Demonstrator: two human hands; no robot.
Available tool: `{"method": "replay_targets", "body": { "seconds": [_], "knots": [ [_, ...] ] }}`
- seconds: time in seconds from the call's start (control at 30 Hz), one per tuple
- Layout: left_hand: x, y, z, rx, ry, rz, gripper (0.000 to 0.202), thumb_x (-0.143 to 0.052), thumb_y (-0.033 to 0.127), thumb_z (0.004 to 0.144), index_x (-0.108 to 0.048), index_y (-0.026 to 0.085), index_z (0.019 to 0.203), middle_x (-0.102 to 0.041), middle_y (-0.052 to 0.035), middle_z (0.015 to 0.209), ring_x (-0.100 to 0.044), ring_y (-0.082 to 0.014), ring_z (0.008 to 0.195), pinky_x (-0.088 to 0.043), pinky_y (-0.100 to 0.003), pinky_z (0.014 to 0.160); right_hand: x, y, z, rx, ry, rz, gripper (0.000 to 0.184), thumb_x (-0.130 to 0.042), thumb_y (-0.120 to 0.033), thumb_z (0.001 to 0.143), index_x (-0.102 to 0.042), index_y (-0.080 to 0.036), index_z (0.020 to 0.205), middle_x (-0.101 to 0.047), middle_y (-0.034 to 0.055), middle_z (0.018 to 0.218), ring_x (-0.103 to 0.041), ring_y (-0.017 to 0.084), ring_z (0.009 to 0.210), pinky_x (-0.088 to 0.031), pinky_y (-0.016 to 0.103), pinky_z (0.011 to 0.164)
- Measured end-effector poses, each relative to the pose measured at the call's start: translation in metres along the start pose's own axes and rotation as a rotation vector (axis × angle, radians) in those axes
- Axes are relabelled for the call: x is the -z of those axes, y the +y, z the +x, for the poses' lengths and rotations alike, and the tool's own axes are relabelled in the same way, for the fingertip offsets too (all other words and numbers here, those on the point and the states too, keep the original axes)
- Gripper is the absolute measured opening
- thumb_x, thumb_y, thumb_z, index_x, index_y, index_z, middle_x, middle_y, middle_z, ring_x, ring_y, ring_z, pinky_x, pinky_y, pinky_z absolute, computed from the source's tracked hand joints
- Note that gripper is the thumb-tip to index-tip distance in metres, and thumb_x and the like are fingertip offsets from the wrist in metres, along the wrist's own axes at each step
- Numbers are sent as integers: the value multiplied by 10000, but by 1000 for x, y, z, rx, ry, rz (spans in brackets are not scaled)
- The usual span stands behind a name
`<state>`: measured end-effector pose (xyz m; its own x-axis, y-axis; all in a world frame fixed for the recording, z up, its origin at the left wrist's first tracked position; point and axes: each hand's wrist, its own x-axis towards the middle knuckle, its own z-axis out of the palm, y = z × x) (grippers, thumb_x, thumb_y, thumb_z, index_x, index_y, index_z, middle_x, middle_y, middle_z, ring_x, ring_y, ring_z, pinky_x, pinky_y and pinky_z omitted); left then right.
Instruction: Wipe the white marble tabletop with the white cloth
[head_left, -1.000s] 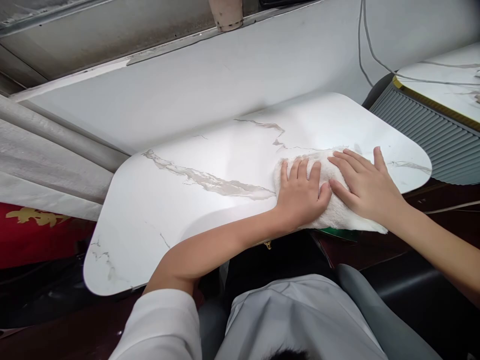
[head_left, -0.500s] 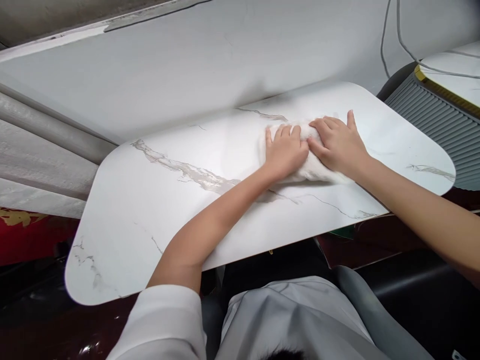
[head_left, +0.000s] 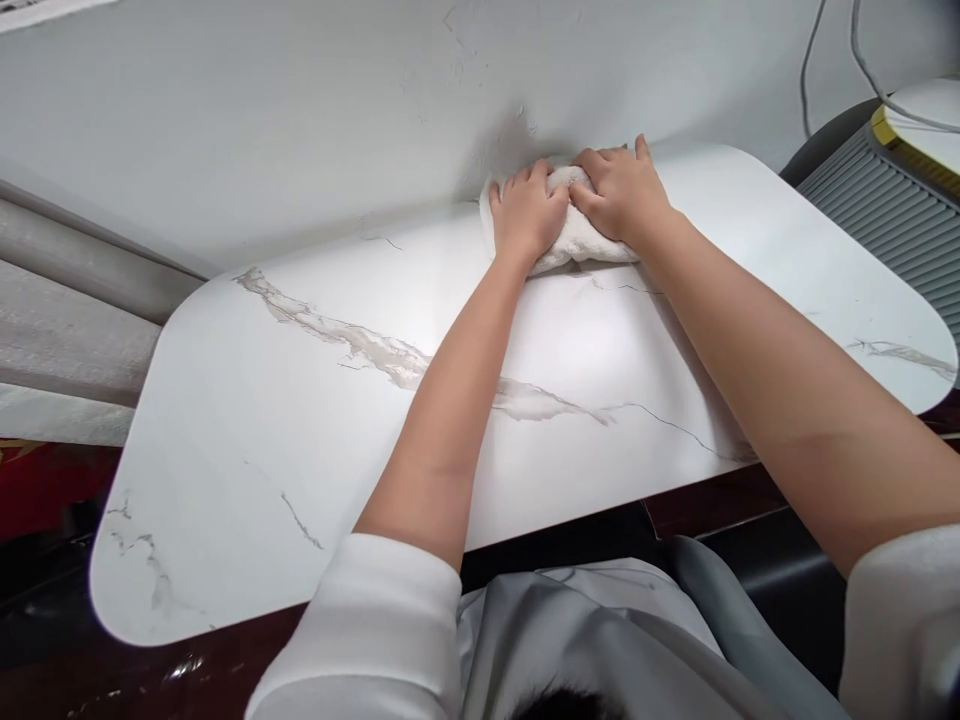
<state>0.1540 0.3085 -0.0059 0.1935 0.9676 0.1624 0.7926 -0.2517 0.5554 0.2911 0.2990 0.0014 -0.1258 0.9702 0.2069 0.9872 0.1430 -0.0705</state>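
A folded white cloth [head_left: 581,235] lies on the white marble-patterned tabletop [head_left: 570,330], at its back edge by the wall. My left hand [head_left: 527,212] is closed on the left part of the cloth, pressing down with its fingers bent over the far side. Beside it, my right hand [head_left: 621,192] is closed on the right part, its thumb pointing toward the left hand. Both arms reach forward across the table. The cloth's far side is partly hidden under my fingers.
A pale wall [head_left: 300,120] runs along the table's back edge. Grey fabric folds [head_left: 67,300] hang at the left. A grey ribbed unit with a yellow edge [head_left: 892,215] stands at the right, below hanging cables [head_left: 862,60].
Both hands have pushed the cloth away from me and slightly left, from the middle of the tabletop to its back edge. My arms are stretched further out, and the view has shifted a little.
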Motion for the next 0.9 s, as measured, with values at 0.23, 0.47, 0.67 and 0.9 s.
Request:
{"method": "replay_targets", "body": {
  "seconds": [0.23, 0.47, 0.67, 0.9],
  "knots": [
    [0, -7, 14, 0, 41, 10, 376, -341, 441, 903, -532, 354, 1215, -627, 39, 1355, -446, -244, 1275, -157, -486, 1236, -12, 4, 22, -35, 39, -38, 685, -141, -672, 833, -428, -457, 1416, -625, -31, 1292, -410, 316, 1334, -236, 508, 1164],
    [3, -2, 0, -7, 81, 30, 423, -351, 331, 904, -557, 427, 1261, -655, 83, 1294, -448, -243, 1351, -195, -476, 1248, -7, 1, 5, 34, 101, 28, 565, -224, -417, 891, -560, -224, 1303, -614, 115, 1266, -487, 310, 1235, -299, 524, 1130],
    [5, 2, -28, 1, 87, 59, 386, -362, 294, 962, -552, 383, 1286, -625, 74, 1342, -433, -216, 1355, -168, -497, 1252, -7, -5, -14, 65, 79, 43, 463, -317, -336, 934, -563, -147, 1278, -596, 148, 1279, -482, 306, 1222, -302, 502, 1092],
    [15, 10, -91, -25, 98, 119, 410, -400, 175, 957, -551, 192, 1337, -572, -88, 1421, -440, -243, 1389, -191, -479, 1234, 1, -20, -70, 149, 55, 84, 494, -263, -369, 996, -503, -115, 1345, -532, 177, 1362, -416, 312, 1297, -235, 500, 1115]
  ]
}}
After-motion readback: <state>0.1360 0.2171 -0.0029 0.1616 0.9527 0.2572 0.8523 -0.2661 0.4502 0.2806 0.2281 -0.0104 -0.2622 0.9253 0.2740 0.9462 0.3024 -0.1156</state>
